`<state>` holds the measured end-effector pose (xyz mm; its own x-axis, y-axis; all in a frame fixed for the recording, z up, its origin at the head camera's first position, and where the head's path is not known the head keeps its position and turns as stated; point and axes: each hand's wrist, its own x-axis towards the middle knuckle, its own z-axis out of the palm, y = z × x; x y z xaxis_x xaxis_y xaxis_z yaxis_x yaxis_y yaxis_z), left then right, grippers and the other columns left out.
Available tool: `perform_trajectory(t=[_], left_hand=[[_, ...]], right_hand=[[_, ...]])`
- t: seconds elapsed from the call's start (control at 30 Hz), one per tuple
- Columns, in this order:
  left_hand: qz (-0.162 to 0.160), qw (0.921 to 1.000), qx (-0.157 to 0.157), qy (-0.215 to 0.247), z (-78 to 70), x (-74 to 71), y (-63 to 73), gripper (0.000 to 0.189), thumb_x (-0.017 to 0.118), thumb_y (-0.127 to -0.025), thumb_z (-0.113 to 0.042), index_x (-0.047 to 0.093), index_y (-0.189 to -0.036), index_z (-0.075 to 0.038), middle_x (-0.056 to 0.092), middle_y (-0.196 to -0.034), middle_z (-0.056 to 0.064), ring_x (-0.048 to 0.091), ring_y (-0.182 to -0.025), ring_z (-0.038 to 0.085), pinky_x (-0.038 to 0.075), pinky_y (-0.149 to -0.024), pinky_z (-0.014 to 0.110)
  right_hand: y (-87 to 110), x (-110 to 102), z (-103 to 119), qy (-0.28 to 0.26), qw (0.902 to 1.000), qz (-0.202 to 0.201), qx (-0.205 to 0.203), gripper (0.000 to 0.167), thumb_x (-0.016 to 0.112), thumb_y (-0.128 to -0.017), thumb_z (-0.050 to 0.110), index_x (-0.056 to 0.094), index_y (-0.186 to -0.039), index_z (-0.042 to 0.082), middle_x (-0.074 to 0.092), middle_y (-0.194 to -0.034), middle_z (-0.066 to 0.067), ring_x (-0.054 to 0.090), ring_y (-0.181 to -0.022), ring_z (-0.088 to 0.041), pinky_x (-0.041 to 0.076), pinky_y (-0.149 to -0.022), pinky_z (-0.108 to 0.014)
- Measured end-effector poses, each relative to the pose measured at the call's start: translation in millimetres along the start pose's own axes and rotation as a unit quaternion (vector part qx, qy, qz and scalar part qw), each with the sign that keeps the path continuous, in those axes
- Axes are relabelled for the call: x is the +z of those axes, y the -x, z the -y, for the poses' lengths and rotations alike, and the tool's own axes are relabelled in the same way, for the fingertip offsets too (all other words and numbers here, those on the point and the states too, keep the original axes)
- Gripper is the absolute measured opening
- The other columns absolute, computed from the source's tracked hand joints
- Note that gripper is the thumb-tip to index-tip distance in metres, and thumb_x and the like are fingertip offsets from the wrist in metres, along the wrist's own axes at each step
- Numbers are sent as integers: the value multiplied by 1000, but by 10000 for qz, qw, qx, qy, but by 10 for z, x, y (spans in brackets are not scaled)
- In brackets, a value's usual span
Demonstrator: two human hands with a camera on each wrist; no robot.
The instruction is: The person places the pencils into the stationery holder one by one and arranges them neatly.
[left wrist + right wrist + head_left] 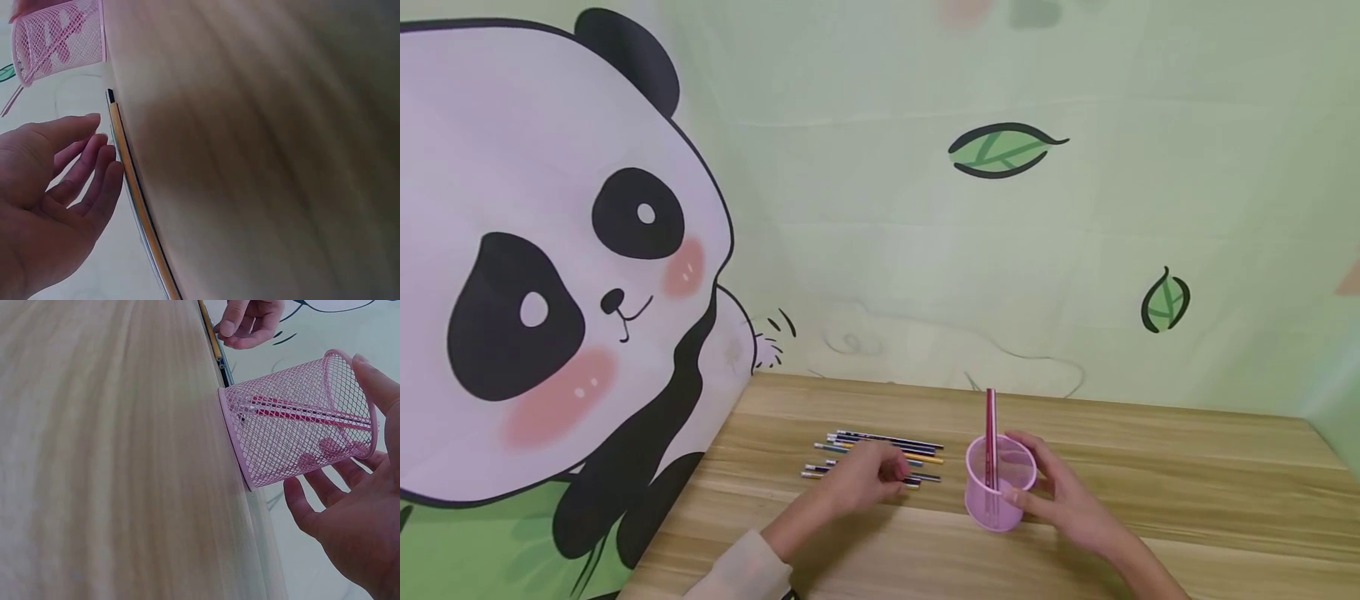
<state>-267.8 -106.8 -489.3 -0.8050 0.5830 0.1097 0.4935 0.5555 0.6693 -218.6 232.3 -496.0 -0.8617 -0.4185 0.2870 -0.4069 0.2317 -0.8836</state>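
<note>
A pink mesh pencil cup (pixel 980 502) stands upright on the wooden table, with red pencils (pixel 990 429) leaning up out of it. My right hand (pixel 1067 502) holds the cup from its right side, thumb near the rim and fingers curled behind the wall. To the left, several pencils (pixel 891 440), mostly dark with some yellow, lie side by side on the wood. Over them is my left hand (pixel 868 477), loosely bent, with nothing held. The left wrist view has its fingertips right beside a yellow pencil (pixel 137 181), thumb apart from the fingers.
The wooden table (pixel 1187 475) runs back to a pale green backdrop (pixel 865 183) printed with leaves. A large printed panda (pixel 550 192) covers the left side of the scene, along the table's left edge.
</note>
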Motion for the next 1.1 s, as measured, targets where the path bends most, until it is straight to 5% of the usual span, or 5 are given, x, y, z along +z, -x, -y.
perform_trajectory(t=[0.2,0.53,0.87,1.1], left_hand=[[-53,9996,145,-250,35,31,-1,14,81,-89,2,74,-95,-8,69,-85,-9,63,-79,0,57,-75,21],[-158,9984,256,-489,45,54,-44,15,82,-88,1,74,-95,-9,71,-85,-6,63,-79,1,57,-76,22],[197,9963,49,-831,48,96,-62,19,80,-89,2,74,-91,-15,66,-83,-13,60,-77,-2,55,-74,19],[360,9917,162,-1221,-9,104,-83,18,77,-89,3,74,-91,-14,72,-83,-6,60,-75,-1,54,-71,18]], right_hand=[[4,-25,-28,71,10000,-33,-12,73,75,-98,9,36,-159,2,53,-150,-21,52,-135,-51,49,-108,-54],[6,-22,-34,31,10000,36,-11,72,74,-98,9,36,-160,3,53,-151,-22,52,-135,-50,48,-107,-61],[-8,0,-25,66,10000,-5,2,74,75,-98,10,35,-159,-1,54,-149,-21,49,-136,-52,45,-107,-68],[3,-1,-18,62,10000,-24,-6,72,75,-98,10,37,-159,2,54,-149,-20,50,-136,-52,48,-108,-63]])
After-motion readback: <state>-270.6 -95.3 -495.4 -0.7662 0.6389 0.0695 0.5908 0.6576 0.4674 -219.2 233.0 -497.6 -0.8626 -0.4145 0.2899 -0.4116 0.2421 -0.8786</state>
